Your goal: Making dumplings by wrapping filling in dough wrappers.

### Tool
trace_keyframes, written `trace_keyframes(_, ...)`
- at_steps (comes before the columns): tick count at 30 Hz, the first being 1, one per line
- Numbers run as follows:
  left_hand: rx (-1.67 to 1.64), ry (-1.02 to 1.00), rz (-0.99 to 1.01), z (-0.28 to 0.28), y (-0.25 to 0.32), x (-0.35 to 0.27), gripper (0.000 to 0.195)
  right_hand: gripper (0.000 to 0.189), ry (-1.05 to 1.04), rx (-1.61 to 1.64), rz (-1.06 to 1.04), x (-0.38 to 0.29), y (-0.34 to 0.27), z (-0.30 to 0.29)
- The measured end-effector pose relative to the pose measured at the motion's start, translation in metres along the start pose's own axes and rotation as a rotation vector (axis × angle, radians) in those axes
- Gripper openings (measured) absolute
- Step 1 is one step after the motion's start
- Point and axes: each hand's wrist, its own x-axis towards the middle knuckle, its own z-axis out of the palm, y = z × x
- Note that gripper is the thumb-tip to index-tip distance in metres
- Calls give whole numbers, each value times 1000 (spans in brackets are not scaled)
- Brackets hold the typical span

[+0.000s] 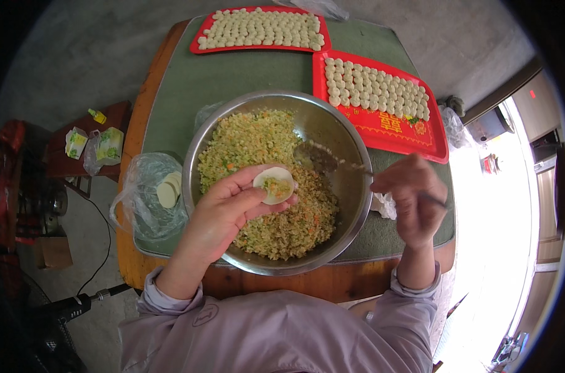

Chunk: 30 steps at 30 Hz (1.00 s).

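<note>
My left hand point(235, 200) holds a round dough wrapper point(274, 185) with a small heap of chopped filling on it, above a large stainless steel bowl point(357, 205). Chopped vegetable filling point(259, 135), pale green with orange bits and browner towards the front, lies in the bowl. At the bowl's right rim, my right hand point(415, 196), slightly blurred, grips the handle of a metal spoon point(317, 157). The spoon's head is over the bowl's inner right side. Left of the bowl, a stack of wrappers point(169, 189) sits in a clear plastic bag point(147, 214).
Two red trays point(389, 137) point(198, 44) carry rows of small filled dumplings point(375, 88) at the back and right of the green-covered table point(245, 70). A crumpled white bag point(385, 205) lies beside the bowl. A side stool point(63, 161) with packets stands at left.
</note>
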Motion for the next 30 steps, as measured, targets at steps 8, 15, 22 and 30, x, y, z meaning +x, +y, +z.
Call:
trace_keyframes(8,37,60,65,-6,11,-6,46,22,-764,-183,-93,-6,-52,39)
trace_keyframes(15,11,48,62,-5,11,-10,47,17,-897,63,26,1,-33,35)
trace_keyframes(22,36,15,-24,4,9,-8,42,13,-427,87,249,17,-11,41)
trace_keyframes(30,46,-32,-39,13,-2,-2,40,28,-339,-135,92,16,-15,54)
